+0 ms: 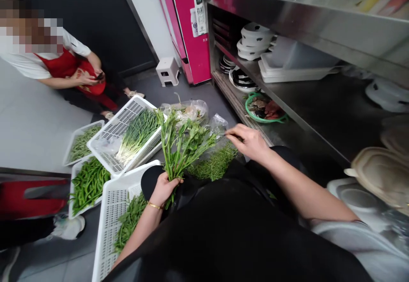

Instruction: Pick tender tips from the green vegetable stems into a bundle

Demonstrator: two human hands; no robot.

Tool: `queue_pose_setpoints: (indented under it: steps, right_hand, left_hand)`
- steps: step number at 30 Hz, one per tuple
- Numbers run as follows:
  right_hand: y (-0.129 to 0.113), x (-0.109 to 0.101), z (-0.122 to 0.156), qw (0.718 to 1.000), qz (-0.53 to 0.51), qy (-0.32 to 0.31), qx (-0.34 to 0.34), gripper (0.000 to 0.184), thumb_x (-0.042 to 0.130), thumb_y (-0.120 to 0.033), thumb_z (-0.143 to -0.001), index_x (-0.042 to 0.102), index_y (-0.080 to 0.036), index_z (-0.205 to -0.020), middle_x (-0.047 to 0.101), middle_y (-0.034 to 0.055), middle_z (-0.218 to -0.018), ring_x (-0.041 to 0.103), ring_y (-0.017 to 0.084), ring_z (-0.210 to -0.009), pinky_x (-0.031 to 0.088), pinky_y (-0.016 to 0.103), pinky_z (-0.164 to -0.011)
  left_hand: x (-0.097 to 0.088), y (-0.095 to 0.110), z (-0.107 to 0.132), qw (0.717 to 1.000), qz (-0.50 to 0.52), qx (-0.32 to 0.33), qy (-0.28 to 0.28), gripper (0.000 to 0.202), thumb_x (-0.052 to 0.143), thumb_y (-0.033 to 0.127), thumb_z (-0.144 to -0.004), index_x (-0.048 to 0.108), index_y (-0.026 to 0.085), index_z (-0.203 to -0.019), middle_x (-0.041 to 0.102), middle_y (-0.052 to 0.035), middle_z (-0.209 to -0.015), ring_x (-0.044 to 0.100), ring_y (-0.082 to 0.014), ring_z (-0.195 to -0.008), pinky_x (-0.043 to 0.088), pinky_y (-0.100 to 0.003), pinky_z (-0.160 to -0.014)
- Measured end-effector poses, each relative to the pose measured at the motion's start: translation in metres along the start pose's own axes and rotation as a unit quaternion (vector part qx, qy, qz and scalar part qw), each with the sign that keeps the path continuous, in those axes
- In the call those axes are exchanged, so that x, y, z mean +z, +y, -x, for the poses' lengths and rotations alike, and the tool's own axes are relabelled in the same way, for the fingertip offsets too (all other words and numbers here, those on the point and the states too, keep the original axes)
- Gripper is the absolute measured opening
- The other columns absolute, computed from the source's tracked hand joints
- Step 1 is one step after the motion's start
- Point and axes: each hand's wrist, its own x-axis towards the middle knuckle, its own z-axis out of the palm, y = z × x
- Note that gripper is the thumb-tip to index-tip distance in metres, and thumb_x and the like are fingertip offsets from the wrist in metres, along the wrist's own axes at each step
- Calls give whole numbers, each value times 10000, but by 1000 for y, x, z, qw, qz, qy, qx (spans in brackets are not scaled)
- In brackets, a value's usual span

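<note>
My left hand (164, 190) is wrapped round the lower stalks of a bunch of leafy greens (179, 145), whose tops fan upward and to the right. To the right of the bunch, my right hand (251, 142) is closed in a pinch. Something small and dark shows at its fingertips, too small to name. A clear plastic bag (218, 124) lies just left of those fingertips. Below and between the hands is a heap of thin green trimmings (214, 162). Beside my left forearm, a white basket (107, 218) holds more leafy greens (131, 220).
Left are a crate (96, 141) of scallions (140, 133), green peppers (89, 184) and green beans (84, 143). A person in a red apron (68, 67) holds a phone-like object; another person's shoe (68, 226) is nearer. Metal shelves (306, 116) with dishes stand right; a stool (168, 71) is behind.
</note>
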Motion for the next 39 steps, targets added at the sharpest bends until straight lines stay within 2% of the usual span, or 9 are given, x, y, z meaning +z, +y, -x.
queue_pose_setpoints:
  steps: [3,6,12,18,22,25,29,33,39]
  right_hand:
    - [-47,6,-21,977,22,3,-210,313,376,-292,-911,580,-174,-1116,583,100,-1137,551,177,-996,441,284,-818]
    - [-65,28,-29,949,86,-78,-293,328,352,-280,-919,559,-147,-1137,542,126,-1193,560,184,-915,445,289,-720]
    - [-46,46,-18,961,74,-143,-225,303,376,-285,-915,613,-151,-1046,592,116,-1028,564,157,-832,406,253,-654]
    - [-54,55,-44,981,-155,-112,21,224,587,-346,-780,676,-143,-749,660,26,-740,571,109,-667,395,211,-625]
    - [-51,73,-51,952,-270,-100,105,131,604,-233,-728,650,-118,-688,639,4,-656,544,84,-588,396,189,-580]
    - [-48,74,-37,966,-227,-99,75,112,577,-208,-743,641,-124,-706,628,12,-685,549,91,-615,409,201,-604]
    - [-58,55,-30,995,-70,-33,-59,214,483,-251,-842,619,-155,-976,598,79,-997,572,135,-832,427,231,-687]
    - [-69,45,-50,980,94,-141,-106,261,448,-324,-872,577,-155,-1024,575,101,-1053,591,171,-799,433,258,-635]
    - [-69,42,-50,948,185,-217,-144,234,430,-302,-881,552,-148,-1007,598,103,-954,604,197,-774,430,277,-619]
  left_hand:
    - [8,3,1,1000,10,-1,-24,37,639,152,-611,665,133,-592,654,-43,-593,549,-138,-549,413,-228,-546]
    - [12,6,7,996,55,-11,-64,90,660,205,-649,675,124,-686,662,-52,-631,544,-132,-558,415,-230,-550]
    - [16,8,18,981,120,-51,-141,498,649,305,-706,577,130,-1168,652,-38,-671,515,-111,-547,402,-226,-538]
    - [30,2,8,991,48,-26,-125,294,664,320,-681,660,110,-886,624,-30,-627,493,-117,-522,390,-233,-511]
    - [30,2,9,986,81,-31,-142,403,648,343,-712,621,115,-1042,610,-23,-654,498,-118,-553,392,-235,-527]
    - [27,-1,12,979,118,-37,-160,481,624,357,-744,565,121,-1160,607,-23,-668,498,-114,-569,388,-232,-538]
    - [29,-3,13,980,111,-41,-159,440,622,376,-744,597,112,-1095,604,-21,-637,475,-104,-520,364,-222,-499]
    - [33,-1,13,982,86,-23,-164,299,636,349,-724,642,109,-900,615,-24,-636,483,-104,-527,372,-221,-506]
    - [34,-8,12,970,161,-73,-166,406,574,296,-714,567,94,-1066,613,-18,-605,515,-126,-512,395,-234,-497]
